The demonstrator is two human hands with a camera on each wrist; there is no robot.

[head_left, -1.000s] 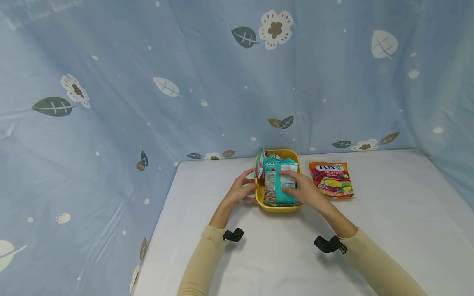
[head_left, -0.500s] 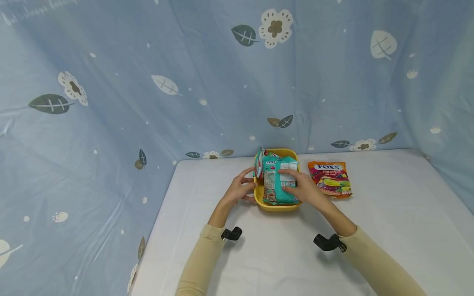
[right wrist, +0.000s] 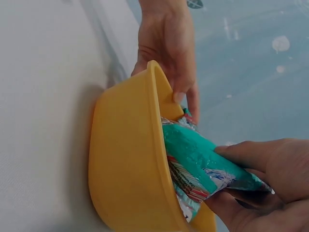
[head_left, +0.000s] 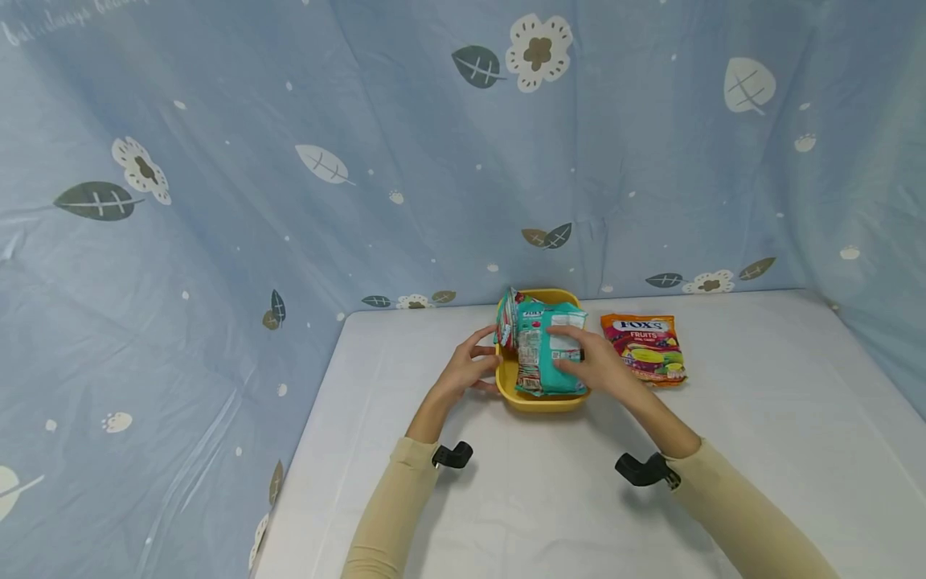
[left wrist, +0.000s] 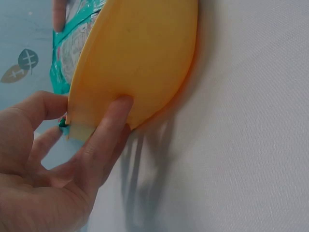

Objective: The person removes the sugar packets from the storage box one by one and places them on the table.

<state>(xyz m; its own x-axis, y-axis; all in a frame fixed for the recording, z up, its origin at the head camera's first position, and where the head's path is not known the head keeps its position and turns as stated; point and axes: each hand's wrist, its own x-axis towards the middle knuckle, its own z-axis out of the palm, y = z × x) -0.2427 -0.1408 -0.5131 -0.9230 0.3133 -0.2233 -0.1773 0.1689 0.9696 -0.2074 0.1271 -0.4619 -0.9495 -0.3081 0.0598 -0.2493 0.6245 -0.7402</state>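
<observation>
A yellow plastic basket (head_left: 546,405) stands on the white tabletop. My left hand (head_left: 466,370) holds its left side, with fingers at the rim and against the outer wall (left wrist: 149,53). Across the basket's opening, my right hand (head_left: 604,366) pinches a teal candy bag (head_left: 531,354) by its right edge, thumb on one face and fingers on the other (right wrist: 193,150). The bag leans out over the rim, its lower part inside. A second teal and red candy bag (head_left: 508,322) sits upright at the basket's back left, partly covered by the first.
An orange and purple Fox's fruit candy bag (head_left: 645,350) lies flat to the right of the basket. A blue patterned curtain (head_left: 463,201) hangs right behind the table's back edge and along the left side.
The teal bag has shifted slightly right and away from me with my right hand. My left hand keeps its place on the basket.
</observation>
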